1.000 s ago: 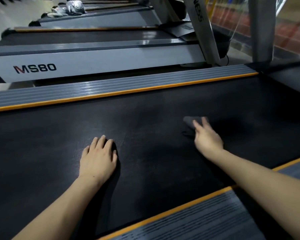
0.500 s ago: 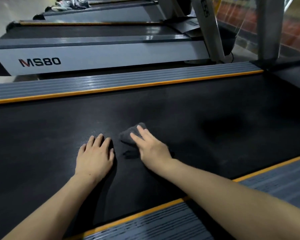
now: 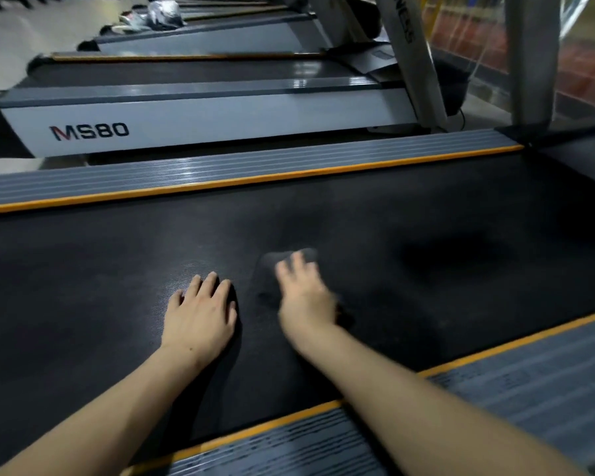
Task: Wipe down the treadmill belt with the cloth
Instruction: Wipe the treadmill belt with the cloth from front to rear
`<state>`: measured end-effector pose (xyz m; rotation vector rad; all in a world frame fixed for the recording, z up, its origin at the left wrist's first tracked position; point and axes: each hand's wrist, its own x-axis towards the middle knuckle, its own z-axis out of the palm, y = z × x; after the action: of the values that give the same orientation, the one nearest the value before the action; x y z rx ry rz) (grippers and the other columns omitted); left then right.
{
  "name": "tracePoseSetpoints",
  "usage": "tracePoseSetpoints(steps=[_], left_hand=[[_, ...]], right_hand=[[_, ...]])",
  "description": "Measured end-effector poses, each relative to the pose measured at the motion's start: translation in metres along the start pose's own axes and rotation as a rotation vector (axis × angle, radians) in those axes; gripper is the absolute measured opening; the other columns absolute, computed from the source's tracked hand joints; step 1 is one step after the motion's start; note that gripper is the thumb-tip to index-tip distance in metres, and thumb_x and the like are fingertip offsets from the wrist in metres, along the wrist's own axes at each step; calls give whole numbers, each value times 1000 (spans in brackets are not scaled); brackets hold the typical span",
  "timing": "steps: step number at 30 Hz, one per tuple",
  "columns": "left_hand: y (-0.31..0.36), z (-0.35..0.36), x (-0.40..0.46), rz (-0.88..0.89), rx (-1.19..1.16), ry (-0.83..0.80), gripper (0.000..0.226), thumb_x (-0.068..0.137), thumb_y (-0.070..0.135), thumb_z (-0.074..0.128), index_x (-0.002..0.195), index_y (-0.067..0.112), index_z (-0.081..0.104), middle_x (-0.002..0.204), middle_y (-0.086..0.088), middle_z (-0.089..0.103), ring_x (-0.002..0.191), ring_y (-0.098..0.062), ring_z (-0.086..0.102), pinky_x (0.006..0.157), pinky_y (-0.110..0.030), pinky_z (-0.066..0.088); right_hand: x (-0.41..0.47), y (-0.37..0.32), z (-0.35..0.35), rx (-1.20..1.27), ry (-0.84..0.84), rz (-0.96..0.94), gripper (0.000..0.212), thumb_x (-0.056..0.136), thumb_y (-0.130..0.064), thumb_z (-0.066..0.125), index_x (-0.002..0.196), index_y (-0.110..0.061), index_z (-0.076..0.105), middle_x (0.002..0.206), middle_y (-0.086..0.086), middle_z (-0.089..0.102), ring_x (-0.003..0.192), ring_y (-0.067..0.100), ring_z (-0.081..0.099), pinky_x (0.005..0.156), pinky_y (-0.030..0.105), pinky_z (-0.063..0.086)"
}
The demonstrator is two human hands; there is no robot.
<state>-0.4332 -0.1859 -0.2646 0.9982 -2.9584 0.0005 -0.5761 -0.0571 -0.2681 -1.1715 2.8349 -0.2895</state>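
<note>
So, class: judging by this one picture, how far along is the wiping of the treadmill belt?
Done: no wiped patch can be told apart on the dark belt. In hand: the right hand presses the grey cloth flat mid-belt, blurred as if sweeping; the left hand rests flat beside it. Left: probably most of the belt, towards both ends.

Black textured treadmill belt (image 3: 426, 207): runs between two grey ribbed side rails with orange edge strips, one on the far side (image 3: 241, 168), one on the near side (image 3: 516, 383). Left hand (image 3: 200, 312): flat on the belt. Right hand (image 3: 304, 297): just right of it, on a small dark grey cloth (image 3: 280, 261). White-sided treadmill marked MS80 (image 3: 200, 121): beyond the far rail
</note>
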Motion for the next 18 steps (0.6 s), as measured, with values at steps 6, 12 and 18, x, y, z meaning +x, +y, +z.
tracePoseSetpoints(steps=[6, 12, 18], left_hand=[[-6, -17, -23, -58, 40, -78, 38, 97, 45, 32, 127, 26, 48, 142, 6, 48, 137, -20, 40, 105, -42, 35], [35, -34, -35, -17, 53, -117, 45, 97, 46, 35, 135, 26, 47, 143, 2, 48, 137, -20, 40, 106, -43, 38], [64, -46, -78, -59, -31, -74, 43, 97, 42, 36, 135, 26, 49, 142, 3, 50, 135, -19, 43, 103, -41, 41]], right_hand=[[-15, 29, 5, 219, 43, -361, 59, 92, -7, 56, 145, -31, 45, 160, 2, 27, 143, 27, 34, 105, 39, 45], [-18, 202, -43, 72, 74, 132, 43, 104, -21, 37, 147, -28, 39, 162, 4, 21, 142, 30, 31, 97, 45, 47], [-24, 89, -26, 12, -6, 153, 55, 99, -10, 34, 150, -29, 28, 162, 3, 13, 141, 31, 23, 106, 50, 40]])
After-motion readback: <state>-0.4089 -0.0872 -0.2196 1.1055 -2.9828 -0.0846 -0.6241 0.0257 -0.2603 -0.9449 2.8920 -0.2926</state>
